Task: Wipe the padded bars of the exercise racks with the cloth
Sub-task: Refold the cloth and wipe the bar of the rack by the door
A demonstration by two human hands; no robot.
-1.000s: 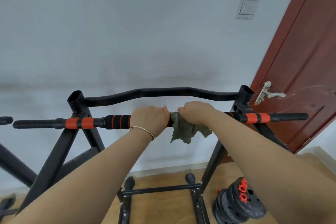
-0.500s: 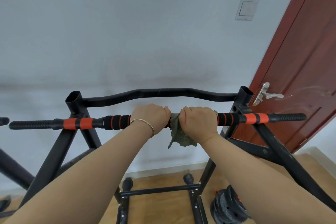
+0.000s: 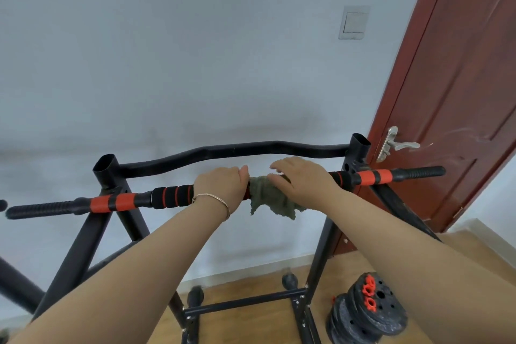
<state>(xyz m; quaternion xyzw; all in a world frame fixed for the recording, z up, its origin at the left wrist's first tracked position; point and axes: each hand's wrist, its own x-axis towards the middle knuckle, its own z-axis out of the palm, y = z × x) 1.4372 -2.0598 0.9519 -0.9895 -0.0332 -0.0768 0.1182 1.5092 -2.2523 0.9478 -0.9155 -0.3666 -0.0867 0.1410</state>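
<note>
Our right hand (image 3: 301,179) has uncurled, fingers flat on the green cloth (image 3: 268,200) draped over the padded bar (image 3: 170,195) at 3 o'clock from our bar-gripping left hand (image 3: 220,184), probably regripping to wipe on.

Black-and-orange banded padded bar (image 3: 173,196), grey-green cloth (image 3: 268,198), dark red door (image 3: 460,86).

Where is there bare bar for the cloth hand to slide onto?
Free: bar right of the right hand, out to its ribbed tip; and left of the left hand, across the black foam to the far tip. Crowded: mid-bar, both hands at the cloth.
</note>
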